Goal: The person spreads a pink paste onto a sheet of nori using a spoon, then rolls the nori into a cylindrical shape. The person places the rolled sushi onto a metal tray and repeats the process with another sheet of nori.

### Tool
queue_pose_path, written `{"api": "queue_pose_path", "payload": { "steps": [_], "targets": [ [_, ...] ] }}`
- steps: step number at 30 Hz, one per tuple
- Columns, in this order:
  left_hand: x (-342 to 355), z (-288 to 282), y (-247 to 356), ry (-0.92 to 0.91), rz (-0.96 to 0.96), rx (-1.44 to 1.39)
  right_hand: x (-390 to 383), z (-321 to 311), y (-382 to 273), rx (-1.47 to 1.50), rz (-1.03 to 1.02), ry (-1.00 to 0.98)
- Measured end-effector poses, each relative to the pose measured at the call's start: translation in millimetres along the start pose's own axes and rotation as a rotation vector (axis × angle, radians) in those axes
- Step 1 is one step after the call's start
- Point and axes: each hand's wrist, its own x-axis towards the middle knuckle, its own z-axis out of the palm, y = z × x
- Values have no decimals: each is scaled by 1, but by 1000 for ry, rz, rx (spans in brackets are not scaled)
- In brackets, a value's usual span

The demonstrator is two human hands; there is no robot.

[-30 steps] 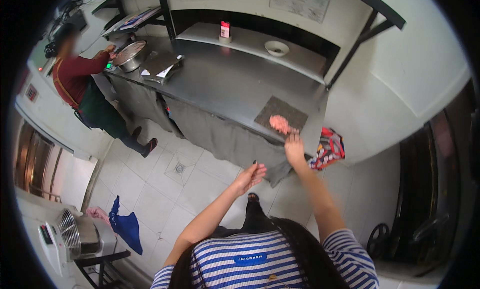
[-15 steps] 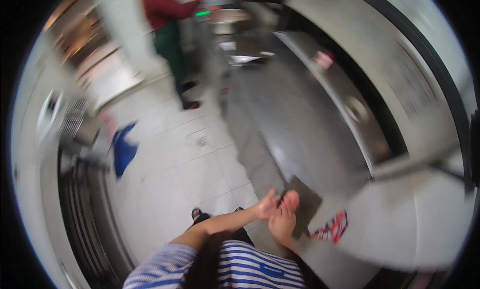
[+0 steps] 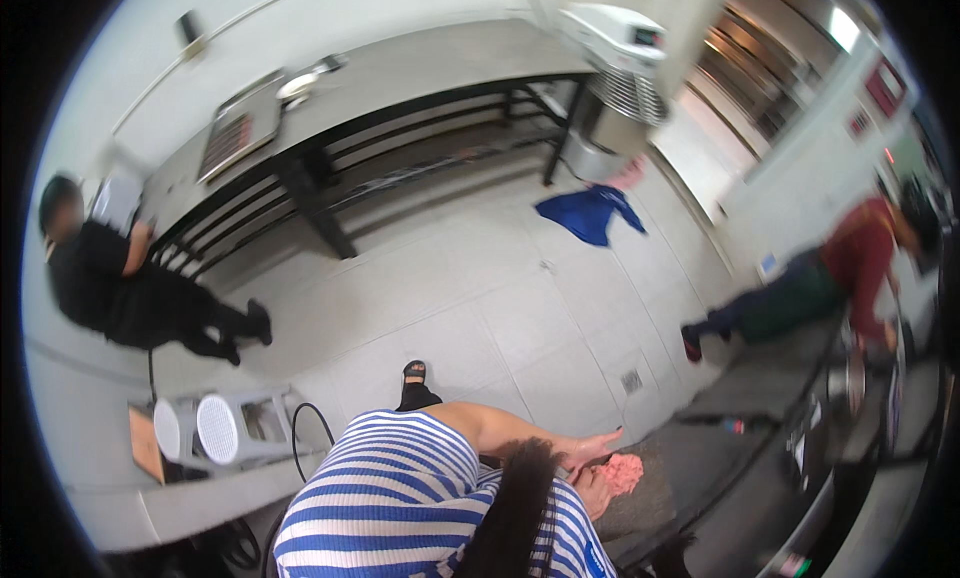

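One pink lump (image 3: 624, 472) shows over the dark mat (image 3: 652, 506), touching the right hand (image 3: 596, 491), whose grip cannot be told; the left hand (image 3: 588, 450), digits spread apart, is just beside.

Looks down from the wearer's head, as left one of a pair, through a wide fisheye lens. Faces across the tiled floor (image 3: 470, 318) toward a long table (image 3: 430, 63) by the far wall (image 3: 350, 23). Takes in the striped shirt (image 3: 370, 488) from very near, the left hand (image 3: 590, 448) and right hand (image 3: 593, 493) slightly farther off.
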Motion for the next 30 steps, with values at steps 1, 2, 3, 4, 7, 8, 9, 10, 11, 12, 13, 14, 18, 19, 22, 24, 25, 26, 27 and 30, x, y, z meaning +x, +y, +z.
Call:
{"api": "queue_pose_path", "payload": {
  "steps": [1,2,3,4,7,8,9,10,11,12,13,14,18,19,22,24,25,26,27,30],
  "targets": [
    [-25,-14,23,64,66,14,23,-3,-22,40,-69,-17],
    [-54,-30,44,75,199,-19,47,-7,-47,80,-137,-36],
    [-87,-48,62,85,324,-47,64,-7,-76,117,-197,-53],
    [-120,-65,80,88,443,-70,79,1,-101,166,-284,-62],
    [-228,-118,122,161,706,-176,124,17,-189,310,-506,-84],
    [-265,-138,132,201,776,-218,137,24,-217,379,-555,-102],
    [-308,-161,142,224,870,-201,152,33,-248,445,-587,-117],
    [-348,-182,150,236,951,-186,168,40,-278,497,-608,-137],
    [-388,-202,155,248,1030,-172,184,48,-308,547,-628,-160],
    [-423,-220,160,311,1073,-210,200,60,-333,579,-655,-153],
    [-464,-231,165,385,1116,-245,220,68,-361,614,-680,-167],
    [-502,-239,168,467,1187,-257,240,75,-388,647,-705,-182],
    [-642,-239,176,831,1387,-338,314,101,-495,735,-769,-207],
    [-661,-256,176,817,1451,-367,334,110,-517,754,-792,-254],
    [-714,-299,195,824,1577,-443,404,144,-595,824,-877,-288],
    [-745,-295,211,932,1606,-512,447,185,-656,967,-879,-369],
    [-756,-311,214,1003,1640,-450,467,197,-693,1014,-884,-405],
    [-760,-332,208,961,1659,-479,480,206,-723,1059,-891,-435],
    [-766,-351,204,930,1681,-513,495,226,-754,1027,-901,-457],
    [-794,-378,228,926,1692,-547,551,298,-863,1041,-901,-436]
  ]
}}
